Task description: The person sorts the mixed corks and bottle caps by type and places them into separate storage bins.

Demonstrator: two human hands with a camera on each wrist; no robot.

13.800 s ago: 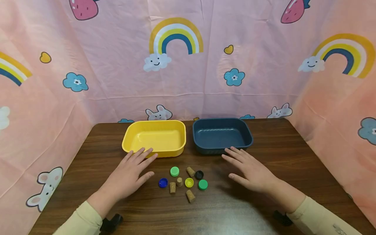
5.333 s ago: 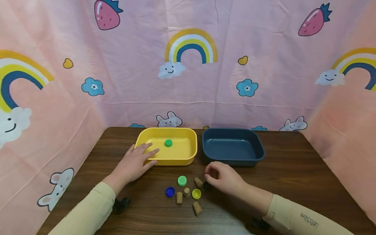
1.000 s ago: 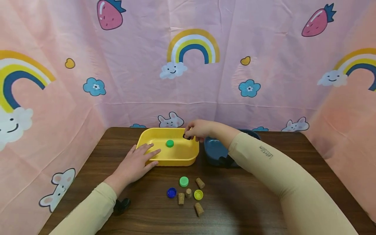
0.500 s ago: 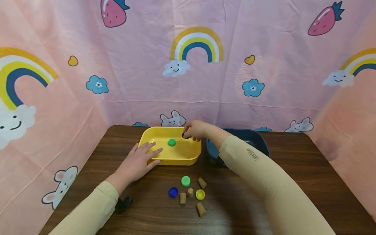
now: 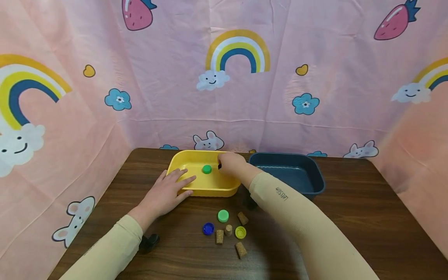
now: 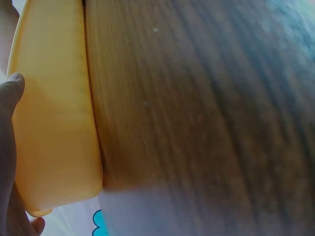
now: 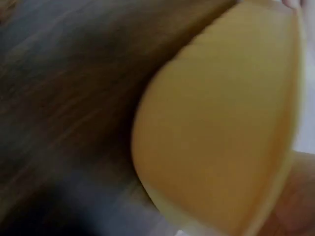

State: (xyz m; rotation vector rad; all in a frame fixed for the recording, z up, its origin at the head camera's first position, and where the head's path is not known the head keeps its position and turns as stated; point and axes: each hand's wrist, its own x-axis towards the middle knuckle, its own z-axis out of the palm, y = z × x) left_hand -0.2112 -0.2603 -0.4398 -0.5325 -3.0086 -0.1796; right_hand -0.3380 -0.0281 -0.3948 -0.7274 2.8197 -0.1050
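Observation:
My right hand (image 5: pixel 232 167) reaches down into the right side of the yellow bin (image 5: pixel 203 192), fingers curled. It pinches a black bottle cap (image 5: pixel 219 166), mostly hidden by the hand. To the left, a green bottle cap (image 5: pixel 207 169) lies on the bin's floor. My left hand (image 5: pixel 167 193) rests with spread fingers over the bin's front left rim. On the table in front lie a light green cap (image 5: pixel 223 216), a blue cap (image 5: pixel 208 228), a yellow cap (image 5: pixel 240 232) and several corks (image 5: pixel 219 236). Both wrist views show the yellow bin's outer wall (image 6: pixel 56 108).
A dark blue bin (image 5: pixel 290 171) stands right of the yellow one, its near left part hidden behind my right forearm. The brown wooden table (image 5: pixel 353 210) meets a pink patterned cloth (image 5: pixel 168 97) at its back and sides.
The green cap went from the table into the yellow bin, then the black cap was picked up. In the last half second my right hand sank lower into the bin; my left stayed put.

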